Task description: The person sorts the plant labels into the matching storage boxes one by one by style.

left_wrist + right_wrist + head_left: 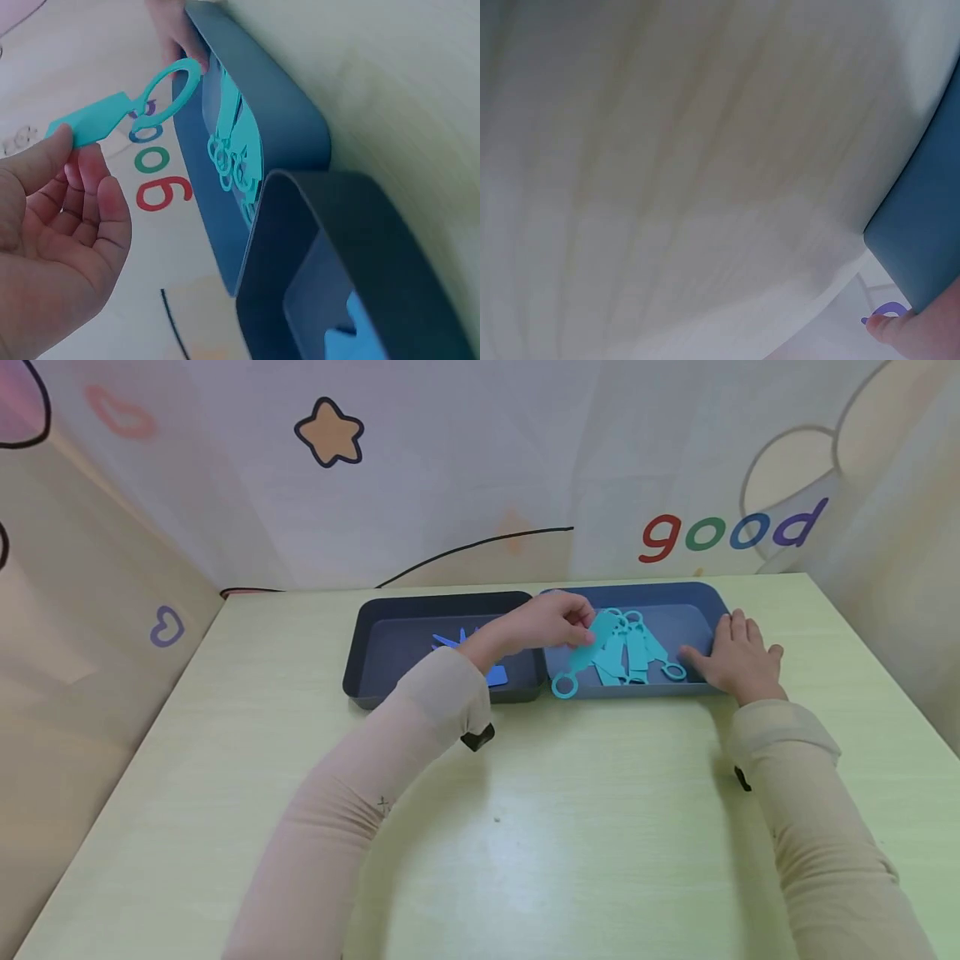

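Note:
My left hand (553, 620) is over the seam between two trays, pinching a flat turquoise plastic piece (94, 121) between thumb and fingers. That piece has a blade-like plate at one end and a large ring at the other. Below it, several similar turquoise pieces with rings (637, 647) lie heaped in the blue tray (686, 618). My right hand (742, 662) rests at this tray's right rim, fingers straight and spread, thumb toward the inside. In the right wrist view only part of the right hand (926, 326) shows beside the tray wall.
A darker tray (382, 643) adjoins the blue one on the left. It holds several blue pieces (497, 676), partly hidden by my left forearm. Both trays stand toward the back of the pale table (555, 827), before a printed curtain (465, 460).

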Available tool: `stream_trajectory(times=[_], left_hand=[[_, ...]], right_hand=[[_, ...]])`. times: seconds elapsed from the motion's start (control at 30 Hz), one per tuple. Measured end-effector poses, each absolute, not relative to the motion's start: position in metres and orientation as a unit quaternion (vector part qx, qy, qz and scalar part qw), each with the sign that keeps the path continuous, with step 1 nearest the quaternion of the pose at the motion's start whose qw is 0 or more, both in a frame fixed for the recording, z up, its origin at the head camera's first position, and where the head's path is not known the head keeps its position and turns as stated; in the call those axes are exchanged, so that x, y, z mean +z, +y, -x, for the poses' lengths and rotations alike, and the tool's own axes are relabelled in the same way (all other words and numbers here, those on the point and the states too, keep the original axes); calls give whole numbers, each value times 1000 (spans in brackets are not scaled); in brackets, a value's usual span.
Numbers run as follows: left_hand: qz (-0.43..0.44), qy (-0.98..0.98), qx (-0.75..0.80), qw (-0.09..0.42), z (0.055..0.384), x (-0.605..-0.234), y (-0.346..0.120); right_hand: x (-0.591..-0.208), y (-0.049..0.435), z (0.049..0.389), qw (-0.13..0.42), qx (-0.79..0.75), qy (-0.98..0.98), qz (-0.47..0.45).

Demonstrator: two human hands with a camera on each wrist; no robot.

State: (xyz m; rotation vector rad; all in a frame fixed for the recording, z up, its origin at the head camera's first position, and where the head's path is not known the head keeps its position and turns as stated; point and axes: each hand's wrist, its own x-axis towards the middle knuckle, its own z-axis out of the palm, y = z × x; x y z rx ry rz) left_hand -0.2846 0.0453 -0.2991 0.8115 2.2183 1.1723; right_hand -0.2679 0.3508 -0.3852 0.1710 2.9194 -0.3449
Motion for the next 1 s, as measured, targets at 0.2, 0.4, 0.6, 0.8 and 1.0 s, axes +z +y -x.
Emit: stream_trajectory(times=[0.2, 0.4, 0.6, 0.8, 1.0], left_hand=[[-228, 801, 505, 225, 295, -311, 59], [-135, 776, 576, 216, 304, -327, 72], [-50, 717, 656, 232, 310, -347, 88], [22, 664, 719, 206, 309, -369, 104], [37, 676, 713, 184, 305, -383, 113]], right_hand=[[-386, 352, 269, 95, -116, 987, -58], [-386, 352, 269, 96, -115, 987, -58], [-386, 352, 268, 96, -118, 986, -62], [-387, 350, 269, 95, -122, 986, -60], [-387, 351, 268, 95, -117, 987, -62]])
